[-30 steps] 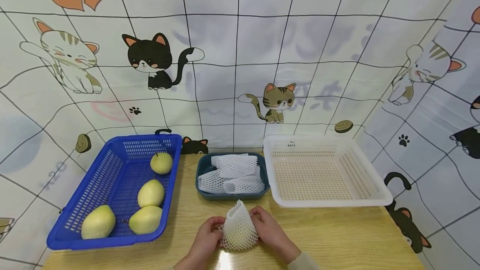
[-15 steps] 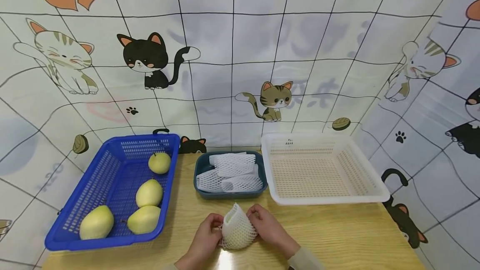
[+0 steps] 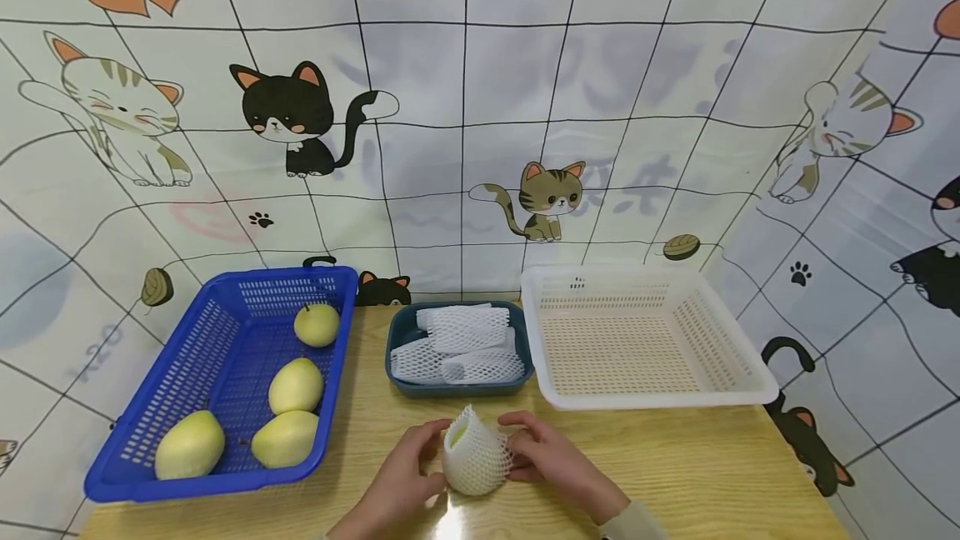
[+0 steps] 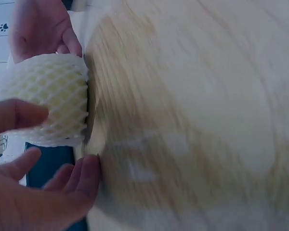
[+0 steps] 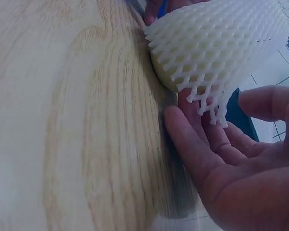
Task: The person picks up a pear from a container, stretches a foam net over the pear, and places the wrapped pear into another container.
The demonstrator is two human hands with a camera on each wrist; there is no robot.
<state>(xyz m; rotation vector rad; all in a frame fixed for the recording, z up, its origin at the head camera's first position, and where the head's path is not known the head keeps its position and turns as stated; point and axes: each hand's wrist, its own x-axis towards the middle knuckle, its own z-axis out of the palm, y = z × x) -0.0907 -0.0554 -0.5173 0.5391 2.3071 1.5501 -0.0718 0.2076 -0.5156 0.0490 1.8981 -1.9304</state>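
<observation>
A pear in a white foam net sleeve [image 3: 477, 463] stands on the table in front of the person, the sleeve's narrow open end pointing up. Beside it on the left is the left hand [image 3: 405, 467], thumb and fingers spread apart around its side. The right hand [image 3: 553, 458] is at the other side, its relaxed fingers at the net. In the right wrist view, fingertips of the right hand [image 5: 241, 173] reach under the net's frayed edge, and the pear's bare base [image 5: 164, 72] shows. The left wrist view has the left hand [image 4: 43, 197] with loosely bent fingers close to the net.
A blue basket [image 3: 341, 373] holding several pears [image 3: 296, 387] stands at the left. Behind the hands, a dark teal tub [image 3: 459, 390] contains several folded foam nets [image 3: 468, 330]. At the back right is a white basket [image 3: 660, 401]. A cat-patterned sheet [image 3: 420, 173] hangs behind the wooden table [image 3: 675, 473].
Both hands have loosened from pinching the net's sides, and their fingers are now spread. The sleeved pear stays in about the same place, and the view has shifted slightly.
</observation>
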